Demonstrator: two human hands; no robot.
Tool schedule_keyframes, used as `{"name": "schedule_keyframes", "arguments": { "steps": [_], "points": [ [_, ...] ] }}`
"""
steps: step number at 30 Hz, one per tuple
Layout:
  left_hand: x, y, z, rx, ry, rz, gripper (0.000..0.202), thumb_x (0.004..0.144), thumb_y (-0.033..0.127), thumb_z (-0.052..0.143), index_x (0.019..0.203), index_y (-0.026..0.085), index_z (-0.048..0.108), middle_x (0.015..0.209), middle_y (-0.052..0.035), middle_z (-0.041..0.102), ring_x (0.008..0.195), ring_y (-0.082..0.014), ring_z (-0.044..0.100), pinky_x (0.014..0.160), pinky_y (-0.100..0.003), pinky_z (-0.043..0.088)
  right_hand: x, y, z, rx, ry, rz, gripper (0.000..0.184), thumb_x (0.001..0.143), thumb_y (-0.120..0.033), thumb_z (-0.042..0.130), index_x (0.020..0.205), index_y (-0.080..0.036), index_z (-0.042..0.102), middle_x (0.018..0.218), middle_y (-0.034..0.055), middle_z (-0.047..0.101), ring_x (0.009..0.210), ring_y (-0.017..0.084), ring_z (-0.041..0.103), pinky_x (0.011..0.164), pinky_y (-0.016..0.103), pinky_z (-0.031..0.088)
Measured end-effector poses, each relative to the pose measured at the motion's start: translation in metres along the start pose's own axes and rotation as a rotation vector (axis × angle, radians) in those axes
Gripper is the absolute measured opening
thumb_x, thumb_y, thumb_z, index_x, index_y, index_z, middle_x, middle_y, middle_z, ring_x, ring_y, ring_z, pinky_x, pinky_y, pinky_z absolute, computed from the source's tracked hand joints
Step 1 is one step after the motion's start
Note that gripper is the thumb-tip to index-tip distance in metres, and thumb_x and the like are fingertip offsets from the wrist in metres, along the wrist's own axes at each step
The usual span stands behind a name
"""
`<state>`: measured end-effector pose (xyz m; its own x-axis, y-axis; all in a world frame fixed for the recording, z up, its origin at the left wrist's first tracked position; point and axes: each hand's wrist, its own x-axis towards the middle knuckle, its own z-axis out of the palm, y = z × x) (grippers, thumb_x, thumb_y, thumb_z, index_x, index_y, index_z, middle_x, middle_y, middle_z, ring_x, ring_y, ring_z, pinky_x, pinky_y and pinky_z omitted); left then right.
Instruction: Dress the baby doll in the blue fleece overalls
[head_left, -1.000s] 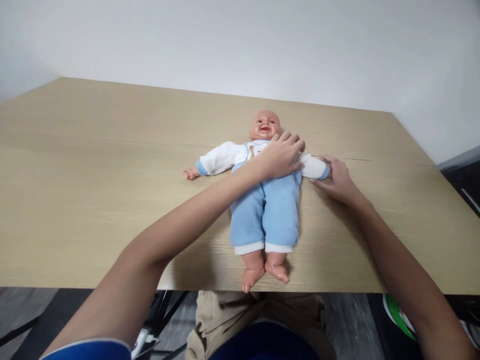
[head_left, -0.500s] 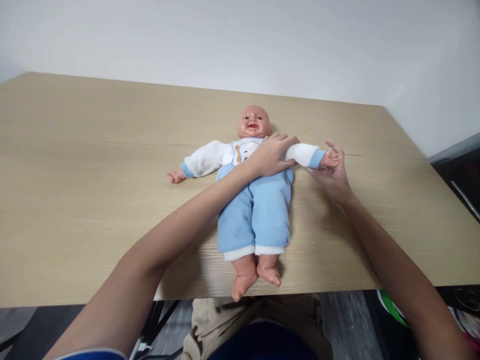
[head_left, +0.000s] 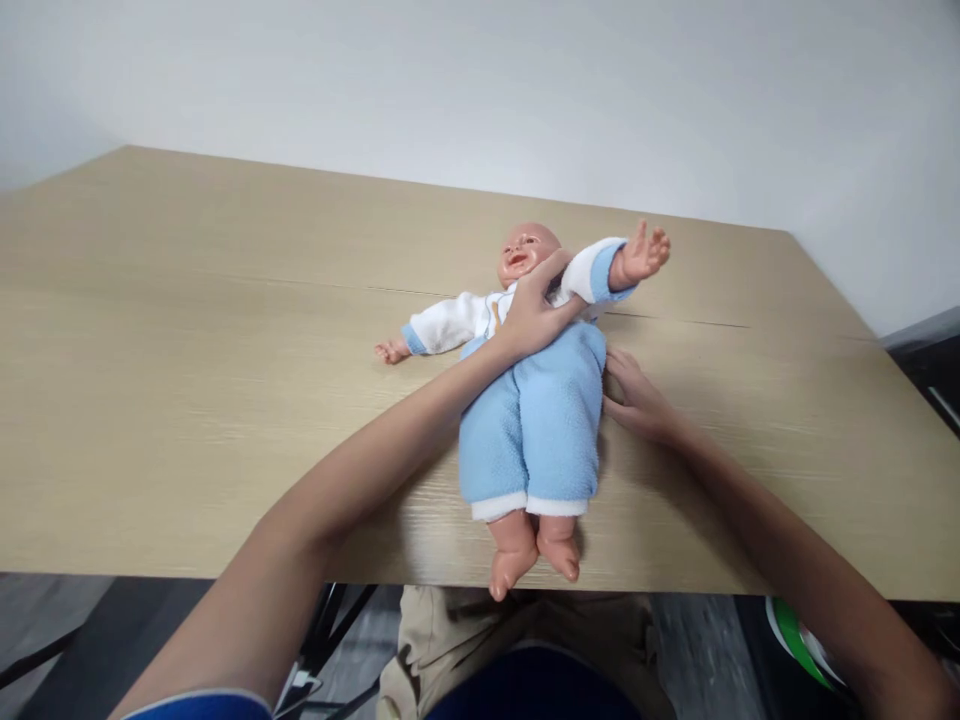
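Note:
A baby doll (head_left: 530, 420) in a white top and light blue fleece trousers lies on its back on the wooden table (head_left: 225, 400), feet towards me. My left hand (head_left: 538, 310) is wrapped round the doll's upper arm and shoulder at the right side of the picture, and that arm points up and outward. Beside the doll's hip, my right hand (head_left: 636, 398) touches the blue trousers with its fingertips partly behind them. The doll's other arm (head_left: 442, 328) stretches out flat to the left. Its head is turned a little to the left.
Behind the table rises a plain white wall (head_left: 480, 100). The doll's feet lie close to the table's front edge. Below it are my lap in beige trousers (head_left: 435, 640) and a green and white round object (head_left: 795, 640). A dark object stands beyond the right edge.
My right hand has let go of the doll's hand and moved down to its hip. The doll's arm has risen, and its body has tipped slightly to the left. The view has shifted.

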<state>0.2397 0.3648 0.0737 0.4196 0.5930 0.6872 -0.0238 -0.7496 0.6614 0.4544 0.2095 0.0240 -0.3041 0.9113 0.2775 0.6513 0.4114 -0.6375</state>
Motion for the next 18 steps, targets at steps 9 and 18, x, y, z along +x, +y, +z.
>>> {"name": "schedule_keyframes", "arguments": {
  "steps": [9, 18],
  "points": [
    [-0.005, 0.001, -0.027, -0.408, 0.376, -0.252, 0.072, 0.091, 0.085, 0.08, 0.129, 0.024, 0.073, 0.143, -0.0116, 0.079, 0.143, -0.0366, 0.07, 0.13, -0.056, 0.051, 0.052, -0.047, 0.039, 0.713, 0.197, 0.2, 0.032, 0.101, -0.053, 0.065, 0.123, -0.031, 0.066, 0.123, 0.0055, 0.077, 0.123, 0.03, 0.072, 0.114, 0.048, 0.058],
    [-0.007, -0.023, -0.045, -0.457, 0.488, -0.312, 0.079, 0.089, 0.091, 0.08, 0.132, 0.027, 0.066, 0.135, -0.0055, 0.081, 0.131, -0.0278, 0.072, 0.116, -0.051, 0.056, 0.09, -0.067, 0.063, 0.917, 0.269, 0.142, 0.035, 0.095, -0.059, 0.076, 0.113, -0.033, 0.06, 0.11, 0.0017, 0.071, 0.107, 0.028, 0.07, 0.107, 0.046, 0.061]
  ]
}}
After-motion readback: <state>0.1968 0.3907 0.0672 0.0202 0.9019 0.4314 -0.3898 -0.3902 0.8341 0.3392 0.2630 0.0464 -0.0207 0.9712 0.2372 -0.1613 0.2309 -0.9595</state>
